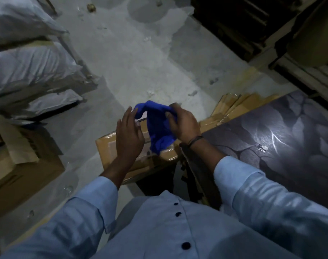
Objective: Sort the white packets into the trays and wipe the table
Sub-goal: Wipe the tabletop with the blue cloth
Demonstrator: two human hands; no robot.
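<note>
A crumpled blue cloth [158, 128] hangs in the air above a cardboard box [111, 152]. My right hand [183, 124] grips the cloth at its upper right edge. My left hand [128, 133] is beside the cloth with fingers spread, its fingertips close to the cloth's upper left corner; whether they touch it I cannot tell. The dark table [271, 139] with a glossy leaf pattern stands to the right, just past my right wrist. No white packets or trays are in view.
Grey sacks [28, 68] are stacked at the left. An open carton [19, 165] sits on the concrete floor at lower left. Flattened cardboard [234, 107] leans behind the table. Dark shelving [243, 25] fills the upper right.
</note>
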